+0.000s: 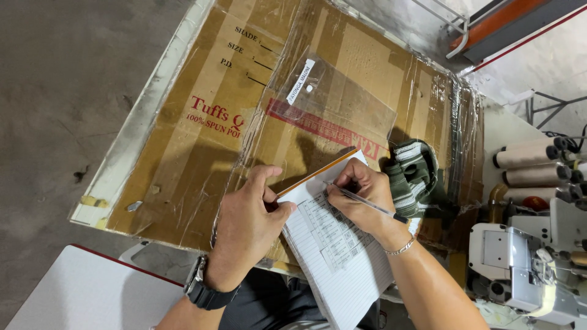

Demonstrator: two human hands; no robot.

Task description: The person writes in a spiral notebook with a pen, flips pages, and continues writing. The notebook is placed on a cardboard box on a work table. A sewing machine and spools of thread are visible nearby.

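We are mid-stroke, ruling or writing on the white lined notepad, which lies at the near edge of the cardboard-covered counter. Our left hand presses down on a thin yellow-edged wooden ruler; our right hand is clenched around a slim pen (tip on the page). Next, we judge, the ruler must stay pinned while the line finishes.

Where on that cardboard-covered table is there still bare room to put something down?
The left stretch of the flattened brown cardboard sheet lies bare, between the table edge and the clear plastic bag. It is crowded near the lined white notebook, both hands and the folded green striped cloth.
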